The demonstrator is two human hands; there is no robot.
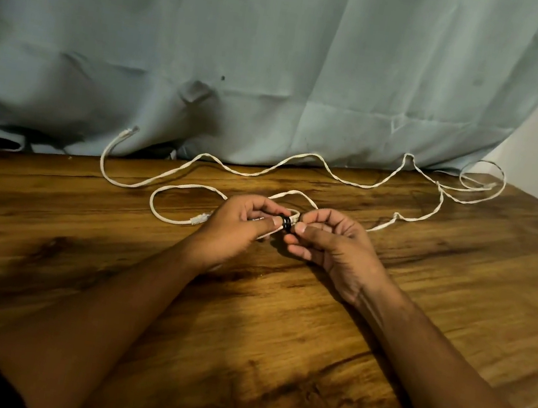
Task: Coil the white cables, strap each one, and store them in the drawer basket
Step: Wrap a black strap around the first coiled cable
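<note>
**A:** Where is the cable?

**B:** The white cable (246,174) mostly lies loose on the table (244,321). It snakes along the far edge under the hanging cloth (282,50) and tangles into a loop at the far right. Only a short folded part is gathered, in the middle between the hands. One plug (199,220) lies just left of them.

**A:** And the hands?

**B:** The left hand (240,224) has its fingers curled over the folded strands, with the thumb pressing at the black strap (285,223). The right hand (327,243) pinches the strap from the other side with thumb and fingertips. I'd judge the strap is being fitted or adjusted. The drawer basket isn't in view.

**A:** What could go wrong?

**B:** The strap is held only at the fingertips, so a small slip could let it spring open and release the folds. If it is fastened now, most of the cable stays outside the bundle as a long tail. And if the loose length is pulled in, the kinks and crossing strands at the far right could tighten into a knot, or the far end could catch on the cloth

**A:** So the tangle is the main worry?

**B:** I'd say so, together with that fingertip hold
</note>
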